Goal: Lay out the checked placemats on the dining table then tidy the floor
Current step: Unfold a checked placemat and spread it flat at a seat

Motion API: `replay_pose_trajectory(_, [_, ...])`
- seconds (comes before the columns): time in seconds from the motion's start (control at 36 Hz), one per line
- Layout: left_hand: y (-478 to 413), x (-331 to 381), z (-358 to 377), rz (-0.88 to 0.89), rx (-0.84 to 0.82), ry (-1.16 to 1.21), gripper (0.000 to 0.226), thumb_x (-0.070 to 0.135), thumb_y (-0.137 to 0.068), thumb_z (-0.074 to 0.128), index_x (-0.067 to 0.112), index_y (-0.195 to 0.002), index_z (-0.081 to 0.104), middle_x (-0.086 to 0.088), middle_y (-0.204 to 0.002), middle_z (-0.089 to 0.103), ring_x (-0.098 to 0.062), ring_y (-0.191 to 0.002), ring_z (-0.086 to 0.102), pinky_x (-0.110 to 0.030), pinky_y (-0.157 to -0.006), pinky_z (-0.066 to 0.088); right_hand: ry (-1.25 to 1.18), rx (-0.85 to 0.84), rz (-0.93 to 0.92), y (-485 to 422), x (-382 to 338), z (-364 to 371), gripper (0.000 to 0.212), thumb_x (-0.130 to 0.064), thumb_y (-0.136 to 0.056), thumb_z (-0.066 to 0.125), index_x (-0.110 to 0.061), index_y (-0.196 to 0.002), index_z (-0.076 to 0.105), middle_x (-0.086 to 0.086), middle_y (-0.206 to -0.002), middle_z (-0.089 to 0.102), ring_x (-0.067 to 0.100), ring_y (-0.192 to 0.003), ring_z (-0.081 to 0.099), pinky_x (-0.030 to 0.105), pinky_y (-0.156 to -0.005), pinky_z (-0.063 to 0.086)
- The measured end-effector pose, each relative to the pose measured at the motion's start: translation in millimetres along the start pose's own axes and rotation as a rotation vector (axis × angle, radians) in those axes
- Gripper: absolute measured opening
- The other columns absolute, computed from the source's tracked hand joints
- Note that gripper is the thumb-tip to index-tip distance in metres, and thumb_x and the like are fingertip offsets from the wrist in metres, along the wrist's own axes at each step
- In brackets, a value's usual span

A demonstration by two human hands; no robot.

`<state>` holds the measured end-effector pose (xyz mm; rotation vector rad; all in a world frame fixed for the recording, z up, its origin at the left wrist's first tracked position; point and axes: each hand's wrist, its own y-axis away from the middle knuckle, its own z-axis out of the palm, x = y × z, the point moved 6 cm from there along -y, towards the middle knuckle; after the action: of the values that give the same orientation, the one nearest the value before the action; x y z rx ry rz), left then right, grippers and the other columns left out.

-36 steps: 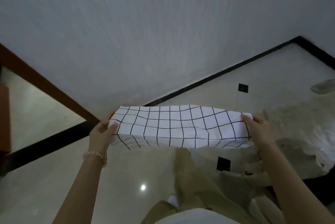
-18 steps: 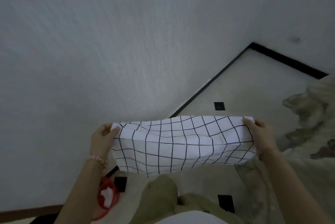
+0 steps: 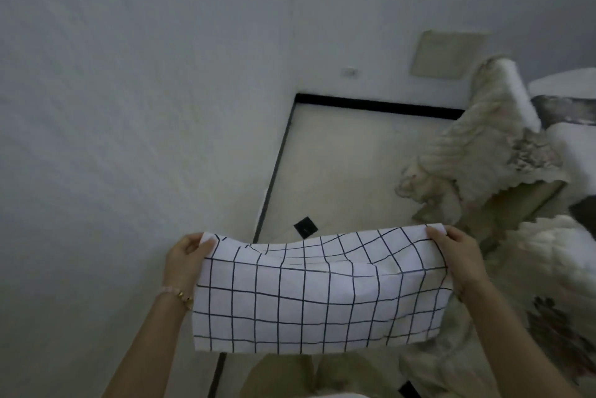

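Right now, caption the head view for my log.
The left hand and right hand pinch the upper corners of the checked placemat, spread open above the floor.

Left hand [image 3: 183, 260] and right hand [image 3: 464, 255], fingers [image 3: 435, 232] pinched

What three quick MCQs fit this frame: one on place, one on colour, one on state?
1. Where is the checked placemat?
A) flat on a table
B) held up between both hands
C) lying on the floor

2. What are its colours?
A) white with dark grid lines
B) red with white dots
C) plain green

3. What is the state of the left hand?
A) open, clear of the cloth
B) gripping a broom
C) pinching the placemat's upper corner

Key:
1 B: the left hand and right hand each hold an upper corner, and the cloth hangs above the floor.
2 A: dark lines cross white cloth.
3 C: its thumb lies over the corner in a pinch grip.
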<state>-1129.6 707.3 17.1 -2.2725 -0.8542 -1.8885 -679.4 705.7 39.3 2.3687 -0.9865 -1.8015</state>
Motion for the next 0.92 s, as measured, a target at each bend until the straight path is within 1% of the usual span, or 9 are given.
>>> replay_pose_trajectory(0.17, [-89.7,78.8,70.2,0.115,-0.176,-0.034,0.012,0.010,-0.087,0.061,0.007,-0.099,0.062,-0.005,-0.085,0.064,-0.020,-0.081,0.058,-0.033,-0.077,0.048,-0.081,0.187,0.012,-38.9,-33.6,-16.1,0.018,-0.018,-0.090,0.058,-0.005,-0.101,0.065,0.013,-0.097,0.061,0.020,-0.082,0.054,0.028,-0.072,0.042])
replay_pose_trajectory(0.25, [-126.1,99.7,104.7,0.129,-0.216,-0.027,0.014,0.007,-0.087,0.060,0.008,-0.101,0.060,-0.003,-0.084,0.063,-0.016,-0.076,0.058,-0.021,-0.062,0.052,-0.124,0.247,0.033,-58.9,-38.0,-19.0,0.017,-0.020,-0.090,0.058,-0.008,-0.099,0.065,0.010,-0.094,0.062,0.012,-0.074,0.053,0.024,-0.063,0.043])
replay_pose_trajectory(0.31, [-148.5,105.6,128.1,0.125,-0.250,-0.040,0.010,0.008,-0.087,0.060,0.011,-0.097,0.060,0.000,-0.082,0.062,-0.012,-0.072,0.057,-0.013,-0.054,0.052,-0.155,0.273,0.067,-74.7,-37.5,-17.4,0.018,-0.020,-0.089,0.058,-0.008,-0.101,0.066,0.009,-0.093,0.064,0.017,-0.077,0.056,0.026,-0.065,0.045])
replay_pose_trajectory(0.33, [-159.0,106.6,140.1,0.115,-0.276,-0.051,0.006,0.009,-0.087,0.061,0.013,-0.092,0.061,-0.001,-0.082,0.063,-0.013,-0.073,0.057,-0.017,-0.055,0.053,-0.165,0.286,0.087,-83.4,-37.6,-16.2,0.018,-0.020,-0.089,0.059,-0.009,-0.100,0.066,0.009,-0.093,0.064,0.020,-0.080,0.057,0.027,-0.067,0.047])
replay_pose_trajectory(0.44, [-199.7,115.8,186.8,0.087,-0.357,-0.073,0.012,0.011,-0.088,0.061,0.022,-0.081,0.060,-0.005,-0.087,0.065,-0.023,-0.081,0.059,-0.034,-0.077,0.050,-0.195,0.322,0.139,-126.8,-42.4,-8.5,0.014,-0.019,-0.089,0.059,-0.010,-0.099,0.064,0.009,-0.091,0.061,0.024,-0.087,0.055,0.034,-0.078,0.044])
replay_pose_trajectory(0.58, [-261.1,145.6,247.4,0.076,-0.391,-0.091,0.004,0.009,-0.087,0.061,0.012,-0.089,0.063,-0.011,-0.091,0.065,-0.024,-0.081,0.060,-0.030,-0.070,0.049,-0.210,0.342,0.143,-194.9,-69.3,0.9,0.015,-0.020,-0.090,0.058,-0.011,-0.100,0.064,0.012,-0.097,0.062,0.025,-0.089,0.056,0.033,-0.077,0.046])
replay_pose_trajectory(0.69, [-308.7,197.2,297.7,0.145,-0.399,-0.083,0.011,0.008,-0.087,0.060,0.007,-0.098,0.062,-0.002,-0.082,0.063,-0.017,-0.074,0.057,-0.025,-0.064,0.046,-0.184,0.364,0.102,-248.4,-110.3,5.0,0.020,-0.020,-0.091,0.056,-0.009,-0.105,0.064,0.008,-0.098,0.062,0.021,-0.089,0.055,0.033,-0.078,0.042])
replay_pose_trajectory(0.81, [-347.5,244.8,346.7,0.207,-0.435,-0.048,0.010,0.009,-0.088,0.059,0.008,-0.098,0.062,0.000,-0.081,0.062,-0.013,-0.072,0.056,-0.024,-0.064,0.045,-0.173,0.434,0.043,-292.7,-155.9,-5.3,0.021,-0.018,-0.090,0.057,-0.002,-0.101,0.064,0.011,-0.090,0.062,0.016,-0.075,0.055,0.028,-0.063,0.046])
replay_pose_trajectory(0.92, [-375.8,276.9,404.4,0.227,-0.521,-0.039,0.017,0.011,-0.088,0.061,0.007,-0.104,0.062,-0.007,-0.092,0.064,-0.017,-0.082,0.056,-0.030,-0.078,0.044,-0.165,0.527,-0.032,-317.4,-190.7,-23.4,0.018,-0.017,-0.092,0.055,-0.001,-0.093,0.064,0.010,-0.080,0.061,0.013,-0.065,0.053,0.022,-0.056,0.042])
